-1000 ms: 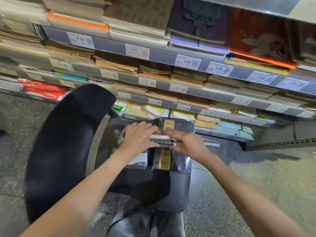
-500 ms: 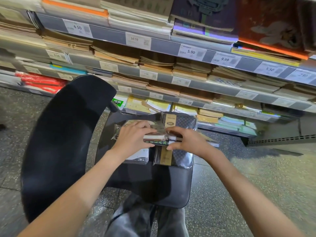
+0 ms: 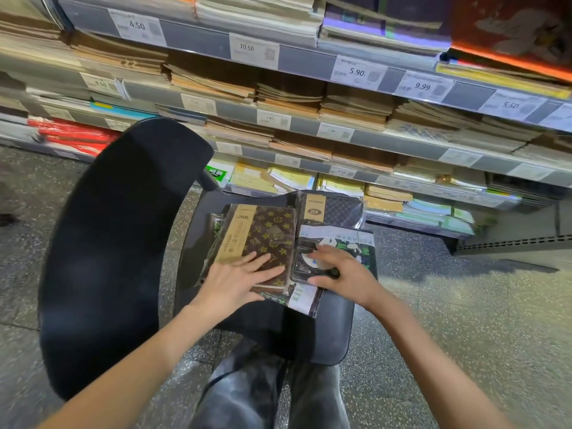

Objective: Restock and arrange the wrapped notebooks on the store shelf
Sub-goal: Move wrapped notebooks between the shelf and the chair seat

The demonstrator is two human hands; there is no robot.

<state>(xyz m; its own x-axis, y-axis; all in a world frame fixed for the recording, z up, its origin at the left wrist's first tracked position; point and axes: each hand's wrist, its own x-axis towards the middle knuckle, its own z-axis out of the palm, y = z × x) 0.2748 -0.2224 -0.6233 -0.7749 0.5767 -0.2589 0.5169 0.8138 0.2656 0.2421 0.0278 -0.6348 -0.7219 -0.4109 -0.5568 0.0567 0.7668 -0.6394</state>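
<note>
At the centre of the frame a black chair seat (image 3: 325,332) carries several wrapped notebooks. The left hand (image 3: 235,281) lies flat, fingers spread and straight, on the brown patterned notebook (image 3: 266,239), which sits on the left pile. Just beside it, the right hand (image 3: 343,272) rests with fingers loosely bent on the black and white notebook (image 3: 340,246); whether it actually grasps it I cannot tell. Behind both lies a dark notebook (image 3: 337,209) marked 25K. The store shelf (image 3: 309,69), crowded with stacked notebooks, fills the upper frame.
</note>
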